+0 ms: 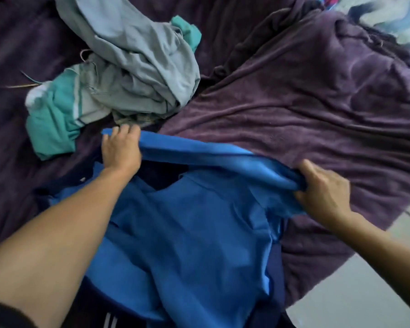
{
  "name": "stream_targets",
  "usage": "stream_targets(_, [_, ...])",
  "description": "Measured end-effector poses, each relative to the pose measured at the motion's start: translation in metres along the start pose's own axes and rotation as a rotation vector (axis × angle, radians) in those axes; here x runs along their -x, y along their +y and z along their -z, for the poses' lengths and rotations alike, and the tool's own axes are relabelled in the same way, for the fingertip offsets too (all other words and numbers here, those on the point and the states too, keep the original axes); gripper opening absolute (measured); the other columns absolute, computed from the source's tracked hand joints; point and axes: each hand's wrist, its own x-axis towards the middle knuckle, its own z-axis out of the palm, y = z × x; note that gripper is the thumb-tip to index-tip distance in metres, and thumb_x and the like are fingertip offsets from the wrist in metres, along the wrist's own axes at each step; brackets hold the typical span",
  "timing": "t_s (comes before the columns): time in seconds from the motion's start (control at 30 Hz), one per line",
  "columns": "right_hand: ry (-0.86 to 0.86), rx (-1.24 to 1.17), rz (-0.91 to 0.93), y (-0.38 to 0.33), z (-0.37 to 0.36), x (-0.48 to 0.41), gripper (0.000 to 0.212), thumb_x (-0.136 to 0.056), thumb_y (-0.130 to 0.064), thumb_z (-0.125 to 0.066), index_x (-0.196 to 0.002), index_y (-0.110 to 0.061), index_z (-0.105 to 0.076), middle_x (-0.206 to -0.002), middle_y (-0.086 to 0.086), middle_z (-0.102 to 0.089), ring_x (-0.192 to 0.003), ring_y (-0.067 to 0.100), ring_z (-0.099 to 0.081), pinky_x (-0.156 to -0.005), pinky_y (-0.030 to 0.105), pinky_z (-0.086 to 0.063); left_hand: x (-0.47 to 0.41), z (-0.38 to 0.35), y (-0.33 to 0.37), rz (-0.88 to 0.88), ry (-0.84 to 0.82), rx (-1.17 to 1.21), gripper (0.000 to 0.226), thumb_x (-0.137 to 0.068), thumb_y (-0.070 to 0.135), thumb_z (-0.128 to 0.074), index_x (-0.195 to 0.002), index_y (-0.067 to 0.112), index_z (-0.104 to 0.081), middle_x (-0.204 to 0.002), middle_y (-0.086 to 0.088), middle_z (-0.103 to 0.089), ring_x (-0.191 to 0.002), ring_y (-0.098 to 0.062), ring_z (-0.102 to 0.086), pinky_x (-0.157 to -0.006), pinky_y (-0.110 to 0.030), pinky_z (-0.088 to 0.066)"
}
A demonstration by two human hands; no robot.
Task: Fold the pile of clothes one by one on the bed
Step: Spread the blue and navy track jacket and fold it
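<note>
The right hand [322,188] clenches one bunched end of the blue garment [187,233], and the left hand [121,150] holds its far edge, fingertips blurred. The garment lies on the purple blanket [294,102] with its lower part cut off, and the grey-and-teal pile [133,67] sits beyond.

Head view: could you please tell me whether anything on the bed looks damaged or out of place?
The crumpled grey-and-teal garment at upper left looks frayed: loose threads trail from its edge across the purple bedcover. Nothing else stands out.
</note>
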Motion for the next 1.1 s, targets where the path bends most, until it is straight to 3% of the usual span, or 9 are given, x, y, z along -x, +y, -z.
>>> stream_targets(0.13, [-0.463,0.002,0.301,-0.054,-0.015,0.1,0.056,-0.047,-0.036,-0.085,-0.078,-0.021,-0.041,-0.058,-0.004,-0.059,-0.046,0.024,-0.059,-0.033,0.026,-0.032,0.073,-0.002,-0.049,0.068,-0.202,-0.154,0.026,-0.082,0.0,-0.052,-0.105,0.011,-0.057,-0.107,-0.013,-0.058,-0.106,-0.034,-0.052,-0.082,-0.043,-0.042])
stream_targets(0.27, [-1.073,-0.226,0.387,-0.114,-0.027,0.157,0.046,-0.073,-0.055,-0.067,-0.103,-0.026,-0.05,-0.093,0.001,-0.067,-0.086,0.028,-0.062,-0.064,0.029,-0.04,0.116,-0.007,-0.082,0.098,-0.541,-0.305,0.033,-0.088,0.01,-0.049,-0.119,0.018,-0.055,-0.124,-0.006,-0.054,-0.12,-0.026,-0.046,-0.094,-0.04,-0.042])
stream_targets(0.33, [-1.008,-0.441,0.291,-0.134,-0.028,0.146,0.042,-0.079,-0.061,-0.056,-0.098,-0.023,-0.06,-0.09,-0.001,-0.068,-0.083,0.022,-0.062,-0.066,0.027,-0.039,0.118,-0.006,-0.089,0.157,-0.581,-0.289,0.035,-0.088,0.011,-0.048,-0.121,0.018,-0.057,-0.128,-0.008,-0.052,-0.122,-0.028,-0.046,-0.097,-0.042,-0.041])
stream_targets(0.47, [-0.264,-0.522,-0.185,-0.125,-0.054,0.073,0.03,-0.085,-0.043,-0.057,-0.074,-0.016,-0.06,-0.069,-0.002,-0.063,-0.069,0.021,-0.061,-0.061,0.031,-0.043,0.086,-0.008,-0.082,0.161,-0.09,0.005,0.035,-0.083,0.008,-0.056,-0.118,0.008,-0.059,-0.122,-0.021,-0.049,-0.113,-0.04,-0.045,-0.09,-0.05,-0.041])
stream_targets(0.57, [-0.517,-0.545,-0.479,-0.088,-0.071,0.031,0.036,-0.079,-0.053,-0.066,-0.079,-0.017,-0.063,-0.067,-0.009,-0.066,-0.068,0.017,-0.063,-0.064,0.031,-0.049,0.048,-0.017,-0.067,0.145,0.061,0.171,0.052,-0.083,0.016,-0.06,-0.133,0.012,-0.048,-0.132,-0.021,-0.044,-0.12,-0.041,-0.041,-0.097,-0.052,-0.037])
stream_targets(0.67, [-0.907,-0.505,-0.343,-0.088,-0.098,0.059,0.04,-0.066,-0.053,-0.079,-0.078,-0.019,-0.06,-0.072,-0.008,-0.062,-0.072,0.016,-0.059,-0.062,0.031,-0.044,0.021,-0.042,-0.056,0.322,-0.219,0.234,0.07,-0.08,0.026,-0.072,-0.14,0.021,-0.037,-0.139,-0.019,-0.044,-0.126,-0.039,-0.043,-0.101,-0.049,-0.036])
stream_targets(0.9, [-0.421,-0.228,-0.304,-0.041,-0.086,0.08,0.035,-0.074,-0.046,-0.071,-0.074,-0.019,-0.048,-0.074,0.005,-0.066,-0.075,0.034,-0.062,-0.06,0.038,-0.045,0.015,-0.061,-0.049,0.524,-0.057,0.336,0.017,-0.088,0.015,-0.057,-0.102,0.01,-0.065,-0.114,-0.026,-0.06,-0.106,-0.044,-0.055,-0.087,-0.046,-0.046])
stream_targets(1.03, [-1.066,-0.284,-0.144,-0.039,-0.074,0.058,0.043,-0.071,-0.059,-0.072,-0.073,-0.02,-0.056,-0.07,-0.007,-0.066,-0.069,0.016,-0.062,-0.062,0.028,-0.046,0.02,-0.07,-0.032,0.454,-0.278,0.225,0.034,-0.086,0.01,-0.061,-0.119,0.009,-0.055,-0.126,-0.024,-0.053,-0.118,-0.043,-0.05,-0.094,-0.048,-0.043])
stream_targets(1.1, [-0.984,-0.601,-0.311,-0.045,-0.069,0.023,0.066,-0.063,-0.078,-0.062,-0.073,-0.013,-0.065,-0.065,-0.008,-0.064,-0.061,0.009,-0.057,-0.064,0.029,-0.048,0.034,-0.078,-0.028,0.447,-0.252,0.208,0.047,-0.085,0.008,-0.061,-0.129,0.006,-0.046,-0.133,-0.024,-0.045,-0.122,-0.044,-0.044,-0.098,-0.049,-0.038])
